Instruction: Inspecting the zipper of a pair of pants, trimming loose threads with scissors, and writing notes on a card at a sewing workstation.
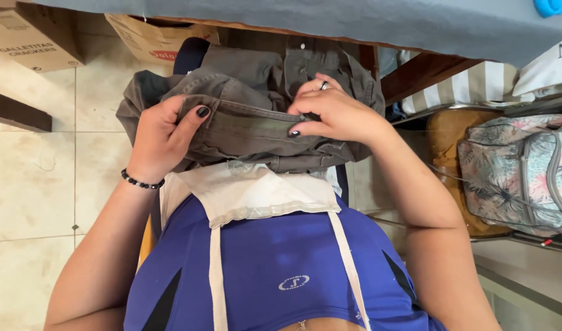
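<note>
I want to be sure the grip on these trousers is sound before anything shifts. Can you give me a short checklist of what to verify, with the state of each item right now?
1. Left hand grips the grey-brown trousers: ok, fingers curl over the waistband edge, thumb on top.
2. Right hand grips the same waistband: ok, fingertips pinch the band near its middle.
3. Garment held off the floor: ok, it is bunched above the lap, over the white apron.
4. Waistband flat between the hands: not ok, the cloth is rumpled and folded.
5. Button or zip fastened: cannot tell, hidden by folds.
6. Legs of the trousers free of the table edge: cannot tell.
</note>
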